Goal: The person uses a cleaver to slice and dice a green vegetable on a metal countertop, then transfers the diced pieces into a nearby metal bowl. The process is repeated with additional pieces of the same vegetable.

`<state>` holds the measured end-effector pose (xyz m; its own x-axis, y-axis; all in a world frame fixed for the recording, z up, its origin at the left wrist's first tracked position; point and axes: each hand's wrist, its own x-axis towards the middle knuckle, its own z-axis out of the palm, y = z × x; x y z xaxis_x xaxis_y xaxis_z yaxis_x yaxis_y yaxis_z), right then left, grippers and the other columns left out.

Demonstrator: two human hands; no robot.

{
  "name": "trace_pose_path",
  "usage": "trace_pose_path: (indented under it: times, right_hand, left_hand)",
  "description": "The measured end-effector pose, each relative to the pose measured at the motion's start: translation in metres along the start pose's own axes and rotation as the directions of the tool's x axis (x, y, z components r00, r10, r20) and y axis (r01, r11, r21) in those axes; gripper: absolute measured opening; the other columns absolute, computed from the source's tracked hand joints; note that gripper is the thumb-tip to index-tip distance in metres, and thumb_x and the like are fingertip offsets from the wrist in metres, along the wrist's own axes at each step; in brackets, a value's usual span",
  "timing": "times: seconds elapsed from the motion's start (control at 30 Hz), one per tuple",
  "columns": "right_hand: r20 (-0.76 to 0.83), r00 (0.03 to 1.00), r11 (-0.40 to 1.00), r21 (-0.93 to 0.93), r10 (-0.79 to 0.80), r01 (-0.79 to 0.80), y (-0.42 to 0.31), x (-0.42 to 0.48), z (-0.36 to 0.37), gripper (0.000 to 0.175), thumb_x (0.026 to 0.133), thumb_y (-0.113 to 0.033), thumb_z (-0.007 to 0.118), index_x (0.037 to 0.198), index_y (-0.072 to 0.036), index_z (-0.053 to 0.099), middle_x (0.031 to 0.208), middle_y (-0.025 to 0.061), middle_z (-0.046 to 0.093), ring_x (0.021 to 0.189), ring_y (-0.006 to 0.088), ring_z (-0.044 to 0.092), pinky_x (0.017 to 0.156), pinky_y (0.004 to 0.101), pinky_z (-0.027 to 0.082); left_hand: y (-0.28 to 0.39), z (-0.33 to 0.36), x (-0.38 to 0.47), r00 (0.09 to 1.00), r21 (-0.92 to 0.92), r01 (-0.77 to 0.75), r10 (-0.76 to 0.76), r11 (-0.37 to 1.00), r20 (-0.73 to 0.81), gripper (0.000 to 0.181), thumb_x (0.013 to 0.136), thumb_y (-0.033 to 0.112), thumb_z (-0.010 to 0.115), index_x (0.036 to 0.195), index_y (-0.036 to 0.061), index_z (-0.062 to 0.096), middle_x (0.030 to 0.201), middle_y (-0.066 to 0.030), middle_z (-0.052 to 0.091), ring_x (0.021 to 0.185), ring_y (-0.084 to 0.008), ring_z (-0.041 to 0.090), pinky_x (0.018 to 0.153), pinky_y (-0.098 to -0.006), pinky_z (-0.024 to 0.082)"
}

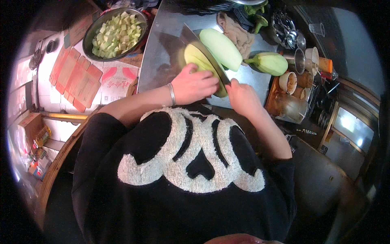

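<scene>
My left hand [196, 84], with a metal bangle at the wrist, presses on a pale yellow-green peeled vegetable [199, 58] lying on the metal worktop [158, 52]. In my right hand [243, 94] is a large kitchen knife, its wide blade [210, 56] upright along the vegetable's right side. The handle is hidden in my fist. Just right of the blade lies a pale green peeled vegetable [221, 48]; whether it is a separate piece cannot be told. Farther right, another peeled vegetable with its stem [269, 63] rests on the metal.
At the upper left stands a metal bowl [88, 48] of pale green cubes, near flattened cardboard [76, 79]. A brown cloth [234, 33] lies behind the vegetables. Cups [288, 82] and a bowl of metal utensils [288, 30] stand at the right.
</scene>
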<state>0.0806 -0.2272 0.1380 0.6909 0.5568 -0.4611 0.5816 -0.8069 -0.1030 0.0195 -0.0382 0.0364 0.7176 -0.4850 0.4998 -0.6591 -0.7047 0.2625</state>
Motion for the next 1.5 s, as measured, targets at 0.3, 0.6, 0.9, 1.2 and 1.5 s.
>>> trace_pose_path:
  times: [0.3, 0.6, 0.9, 1.2, 1.5]
  right_hand:
    - [0.121, 0.991, 0.998, 0.025, 0.054, -0.058, 0.016, -0.042, -0.039, 0.026, 0.095, -0.024, 0.048, 0.09, 0.001, 0.052, 0.071, 0.0245, 0.062, 0.07, 0.0435, 0.062, 0.064, 0.0521, 0.049]
    - [-0.022, 1.0, 0.993, 0.113, 0.018, -0.016, 0.035, -0.015, 0.049, 0.028, 0.093, -0.026, 0.051, 0.089, 0.001, 0.052, 0.066, 0.0249, 0.061, 0.063, 0.0424, 0.061, 0.059, 0.0513, 0.049]
    - [-0.099, 0.988, 0.992, 0.034, 0.122, -0.119, 0.01, -0.047, -0.012, 0.027, 0.094, -0.027, 0.05, 0.092, 0.0, 0.053, 0.066, 0.0224, 0.062, 0.063, 0.0421, 0.062, 0.059, 0.05, 0.05]
    - [-0.152, 0.988, 0.995, -0.097, -0.006, -0.009, 0.006, -0.104, -0.022, 0.023, 0.089, -0.023, 0.059, 0.08, -0.005, 0.048, 0.053, 0.0126, 0.058, 0.048, 0.0322, 0.06, 0.044, 0.0422, 0.05]
    - [0.03, 0.994, 0.993, -0.064, 0.106, -0.104, -0.006, -0.101, -0.027, 0.026, 0.09, -0.029, 0.057, 0.087, -0.003, 0.051, 0.059, 0.017, 0.06, 0.056, 0.0368, 0.062, 0.052, 0.0465, 0.051]
  left_hand:
    - [-0.008, -0.001, 0.007, 0.988, 0.088, 0.141, -0.135, 0.986, -0.071, 0.03, 0.075, 0.023, 0.06, 0.105, 0.0212, 0.058, 0.112, 0.0065, 0.057, 0.104, -0.0106, 0.053, 0.087, -0.04, 0.036]
    - [-0.003, 0.0, 0.006, 0.991, 0.093, 0.119, -0.113, 0.989, -0.069, 0.032, 0.075, 0.024, 0.06, 0.107, 0.0212, 0.057, 0.113, 0.0071, 0.056, 0.105, -0.0103, 0.053, 0.088, -0.041, 0.037]
    - [-0.03, -0.006, -0.009, 0.984, -0.039, 0.072, -0.078, 0.997, -0.161, 0.036, 0.068, 0.016, 0.061, 0.104, 0.0123, 0.061, 0.109, -0.004, 0.059, 0.097, -0.0225, 0.059, 0.085, -0.0409, 0.047]
    - [-0.037, -0.003, -0.01, 0.961, -0.014, 0.019, -0.022, 1.0, -0.275, 0.029, 0.068, 0.012, 0.058, 0.097, 0.0082, 0.062, 0.104, -0.0043, 0.061, 0.094, -0.021, 0.059, 0.078, -0.0347, 0.05]
    - [-0.041, -0.003, -0.011, 0.957, -0.08, 0.028, -0.05, 0.996, -0.285, 0.03, 0.067, 0.011, 0.059, 0.097, 0.0077, 0.062, 0.105, -0.005, 0.061, 0.093, -0.0224, 0.059, 0.077, -0.0347, 0.05]
